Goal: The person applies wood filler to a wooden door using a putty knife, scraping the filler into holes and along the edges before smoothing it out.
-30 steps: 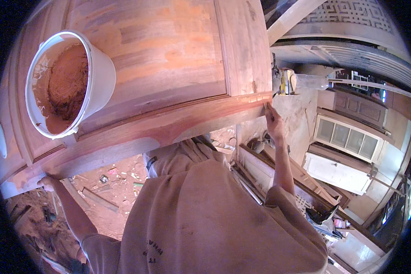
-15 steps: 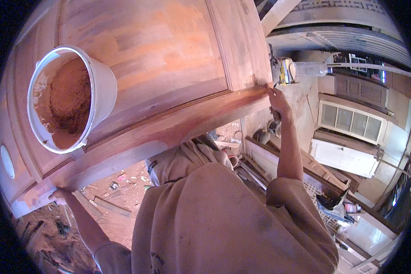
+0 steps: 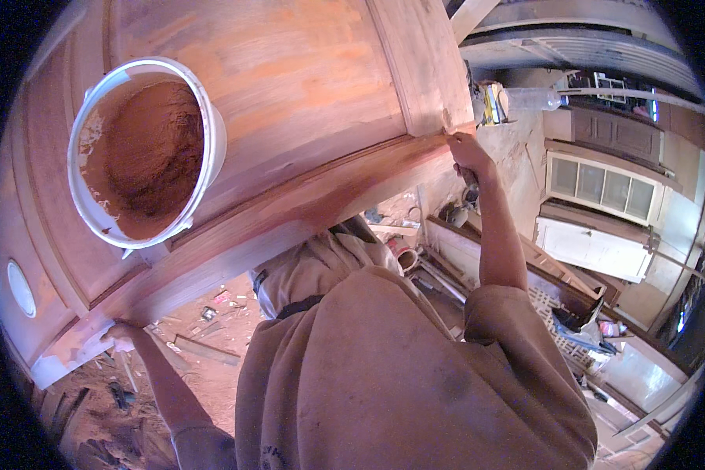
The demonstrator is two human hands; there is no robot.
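Reddish-brown wooden panel looks streaked with paler orange.

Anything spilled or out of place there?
Wood scraps and small debris litter the floor, looking untidy. Patchy orange streaks mark the wooden panel unevenly; whether spilled or applied, I can't tell.

You have one wooden workpiece, one white bucket and one white disc. You also have one clear bottle and one four-paned frame.
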